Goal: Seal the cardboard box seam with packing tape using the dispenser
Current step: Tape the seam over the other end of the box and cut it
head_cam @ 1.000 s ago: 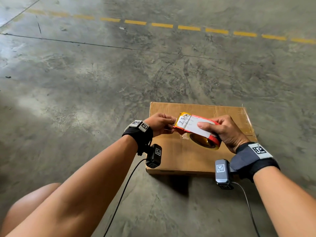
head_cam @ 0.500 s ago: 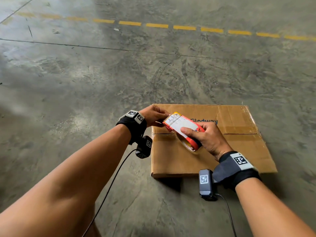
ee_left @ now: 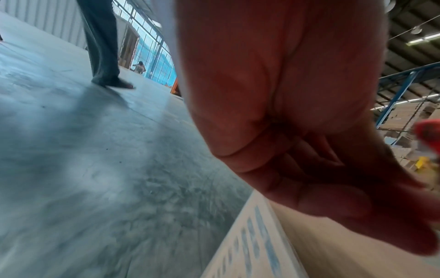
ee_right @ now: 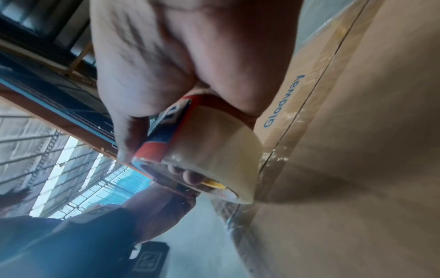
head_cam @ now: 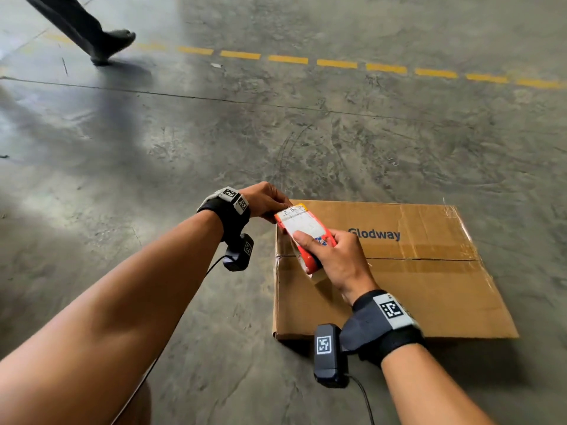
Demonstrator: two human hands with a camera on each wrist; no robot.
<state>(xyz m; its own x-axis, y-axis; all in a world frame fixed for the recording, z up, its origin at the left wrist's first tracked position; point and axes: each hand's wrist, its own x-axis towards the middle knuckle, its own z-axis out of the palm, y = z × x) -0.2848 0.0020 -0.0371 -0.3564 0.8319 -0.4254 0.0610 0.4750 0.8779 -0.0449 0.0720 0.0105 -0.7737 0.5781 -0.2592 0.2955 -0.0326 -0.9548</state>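
1. While the cardboard box [head_cam: 399,283] is lying flat on the concrete floor [head_cam: 153,148] in the lower right of the head view, its centre seam [head_cam: 423,259] is running left to right across the top, with strips of clear tape showing along it.
2. Sitting at the left end of that seam, near the box's left edge, the red tape dispenser [head_cam: 303,231] is tilting up toward the upper left, and its clear tape roll [ee_right: 214,150] is touching the cardboard in the right wrist view.
3. The right hand [head_cam: 334,259] is gripping the dispenser from the near side, fingers curled round its body and fingertips [ee_right: 190,176] reaching into the roll's core.
4. The left hand [head_cam: 264,200] is sitting at the dispenser's raised front end, just past the box's far left corner, fingers bunched together; whether they are pinching the tape end or the dispenser tip cannot be told.
5. To the right of the dispenser, the seam is lying uncovered by hands all the way to the box's right edge.
6. Bare floor is surrounding the box on every side.
7. Farther out, a dashed yellow line [head_cam: 337,63] is crossing the upper frame, and another person's leg and shoe [head_cam: 101,41] are showing in the upper left corner, well apart from the box.
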